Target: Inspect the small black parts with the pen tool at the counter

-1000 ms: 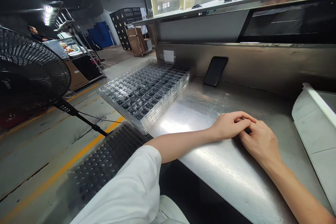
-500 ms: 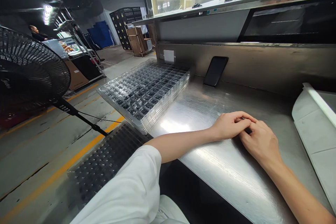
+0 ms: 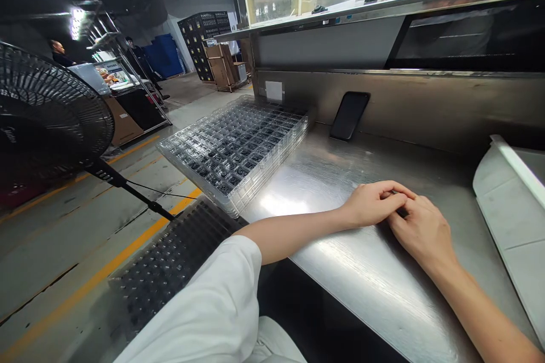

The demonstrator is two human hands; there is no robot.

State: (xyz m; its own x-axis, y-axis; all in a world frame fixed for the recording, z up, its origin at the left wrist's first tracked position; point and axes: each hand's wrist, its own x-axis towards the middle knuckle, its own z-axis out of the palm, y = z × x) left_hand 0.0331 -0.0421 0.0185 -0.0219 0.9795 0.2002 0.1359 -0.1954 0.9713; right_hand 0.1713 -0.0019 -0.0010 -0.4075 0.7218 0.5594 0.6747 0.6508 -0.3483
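Little has shifted in the last second: both hands lie as they did, and only a distant person in dark clothes has stepped further right past the rack in the background.

The left hand rests curled on the steel worktop, its fingers laid over the fingertips of the right hand, which is loosely bent too. A dark spot shows where the fingers meet, but I cannot tell whether either hand holds anything.

The worktop under them is brushed, scuffed metal with a bright glare patch just left of the left wrist. The left forearm runs back to a white sleeve.

At the worktop's far left corner sits a stack of clear pocketed trays, well apart from the hands. A dark phone leans on the back wall and a white bin stands to the right.
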